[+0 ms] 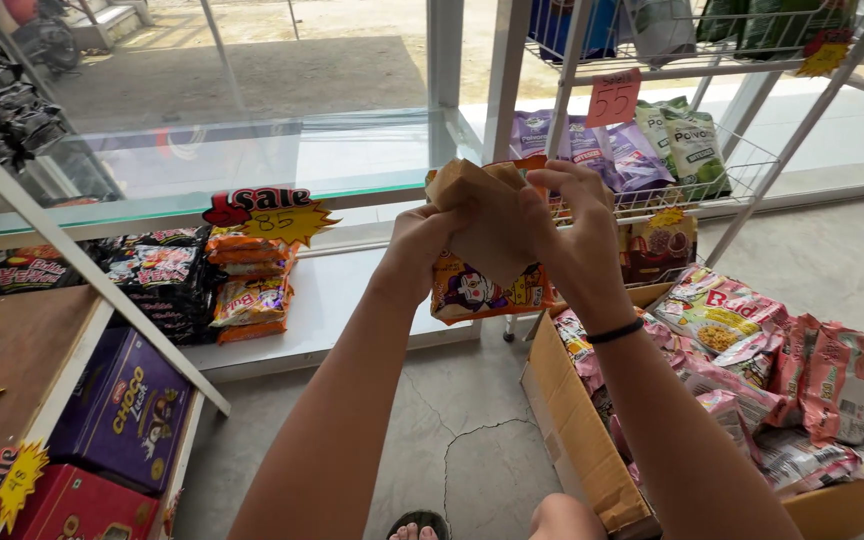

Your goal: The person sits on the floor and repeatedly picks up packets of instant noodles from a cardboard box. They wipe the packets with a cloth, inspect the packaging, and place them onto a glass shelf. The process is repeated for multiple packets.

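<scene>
One big cardboard box sits open on the cracked concrete floor, its near corner cut off by the frame, and it's heaped with glossy pink noodle packs, too jumbled to count. Left of the box, a white shelf carries one stack of orange noodle packs, about five high, beside a pile of black packs. Behind the box, a white wire rack holds purple and green crinkly bags. Above the box, two hands are up: the left hand and the right hand both pinch a brown paper bag, fingers curled on its top edge. Behind the bag, one orange snack packet shows, mostly hidden. One black band circles the right wrist.
</scene>
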